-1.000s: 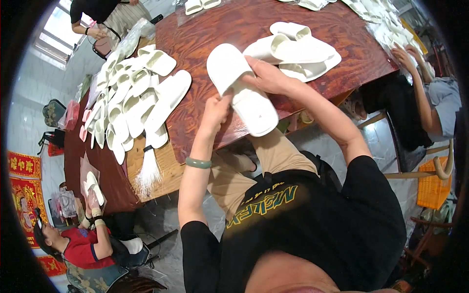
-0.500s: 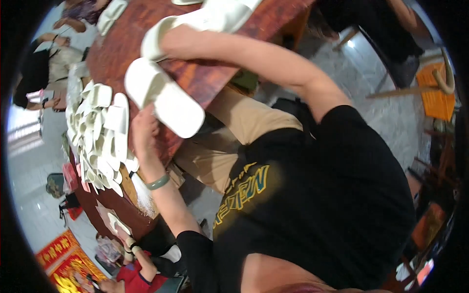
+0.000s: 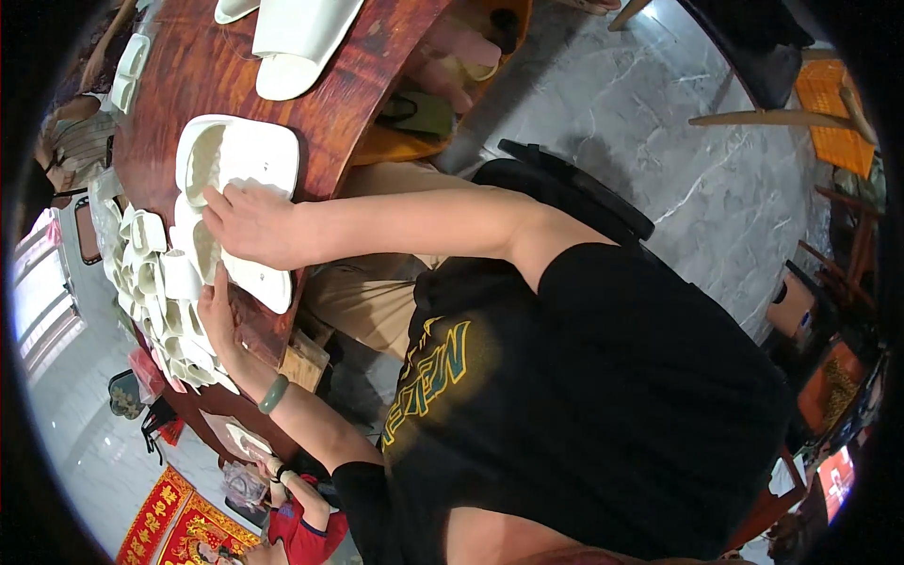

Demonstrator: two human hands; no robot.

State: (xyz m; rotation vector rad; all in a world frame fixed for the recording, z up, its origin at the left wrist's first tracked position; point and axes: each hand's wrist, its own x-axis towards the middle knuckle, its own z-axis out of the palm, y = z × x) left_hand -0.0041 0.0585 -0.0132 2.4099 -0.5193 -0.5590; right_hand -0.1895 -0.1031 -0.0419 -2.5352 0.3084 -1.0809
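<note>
Two white slide slippers lie side by side at the table's near edge, an upper slipper and a lower slipper. My right hand reaches across them, its fingers bent over the place where they meet; it covers part of both, and its fingertips rest by the upper one's strap. Below it, my left hand, with a green bangle on the wrist, is at the lower slipper's edge. Its index finger is stretched out against that slipper, thumb apart.
A heap of white slippers lies left of my hands. More white slippers lie on the reddish wooden table farther up. A person in a red top works at lower left. A black chair stands beside my leg.
My right hand has come down from the farther slippers to the pair by my left hand. A second slipper now lies beside the one my left hand held. The view has shifted.
</note>
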